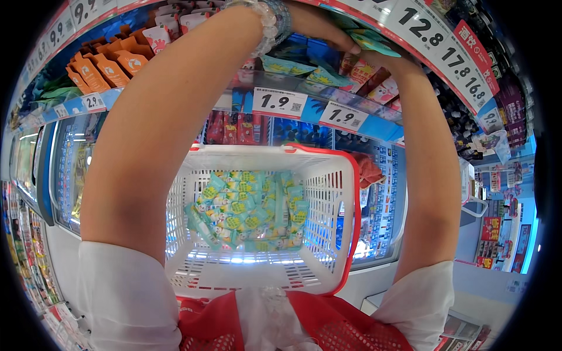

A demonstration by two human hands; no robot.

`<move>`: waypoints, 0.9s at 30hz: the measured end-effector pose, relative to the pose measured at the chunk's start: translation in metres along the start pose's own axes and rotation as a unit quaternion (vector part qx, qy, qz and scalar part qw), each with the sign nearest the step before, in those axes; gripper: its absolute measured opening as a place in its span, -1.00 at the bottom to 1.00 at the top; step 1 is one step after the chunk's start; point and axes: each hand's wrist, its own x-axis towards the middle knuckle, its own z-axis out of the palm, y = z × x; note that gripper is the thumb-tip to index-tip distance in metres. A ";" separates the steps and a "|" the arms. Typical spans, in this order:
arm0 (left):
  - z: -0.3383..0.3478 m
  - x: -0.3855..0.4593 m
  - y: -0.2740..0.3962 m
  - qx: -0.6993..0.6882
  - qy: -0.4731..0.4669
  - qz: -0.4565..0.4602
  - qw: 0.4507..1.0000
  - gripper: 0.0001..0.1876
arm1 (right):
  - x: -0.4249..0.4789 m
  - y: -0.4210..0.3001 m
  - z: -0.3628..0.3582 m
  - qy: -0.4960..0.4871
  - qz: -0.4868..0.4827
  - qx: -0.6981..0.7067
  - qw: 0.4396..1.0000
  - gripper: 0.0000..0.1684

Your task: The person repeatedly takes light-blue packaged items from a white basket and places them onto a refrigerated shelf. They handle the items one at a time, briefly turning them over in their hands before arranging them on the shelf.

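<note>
Both my arms reach up to a shelf of drink pouches. My left hand [327,27], below a wrist with clear bead bracelets, touches or lies just beside teal pouches [371,40] at the upper right. My right hand [377,59] meets it there, its fingers largely hidden by those pouches; whether either hand grips one is unclear. More teal pouches with yellow pineapple prints [287,66] lie on the shelf under my left wrist. A white plastic basket with a red rim [356,210] stands before me, with many teal pineapple pouches [252,206] lying flat in its bottom.
Orange pouches [109,66] stand at the shelf's left, red and pink ones [364,72] to the right. Price tags [279,102] line the shelf's front edge. Glass-fronted freezers [72,171] lie below. A higher shelf edge [421,27] curves close over my hands.
</note>
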 end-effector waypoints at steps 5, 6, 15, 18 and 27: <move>0.004 0.014 -0.012 -0.119 -0.035 -0.009 0.992 -0.49 | 0.014 0.014 0.015 0.062 -0.021 -0.024 0.998 -0.24; 0.005 0.016 -0.017 -0.146 -0.042 -0.011 0.988 -0.50 | 0.011 0.012 0.015 0.078 -0.034 0.014 0.996 -0.19; 0.012 0.032 -0.036 -0.265 -0.071 -0.031 0.961 -0.54 | 0.020 0.018 0.021 0.110 -0.144 0.055 0.982 -0.08; 0.009 0.025 -0.033 -0.225 -0.036 -0.044 0.973 -0.55 | 0.022 0.008 0.018 0.025 -0.095 0.149 0.984 -0.18; 0.014 0.019 -0.017 -0.088 0.034 -0.060 0.994 -0.59 | 0.013 -0.004 0.007 -0.030 -0.104 0.204 0.973 -0.29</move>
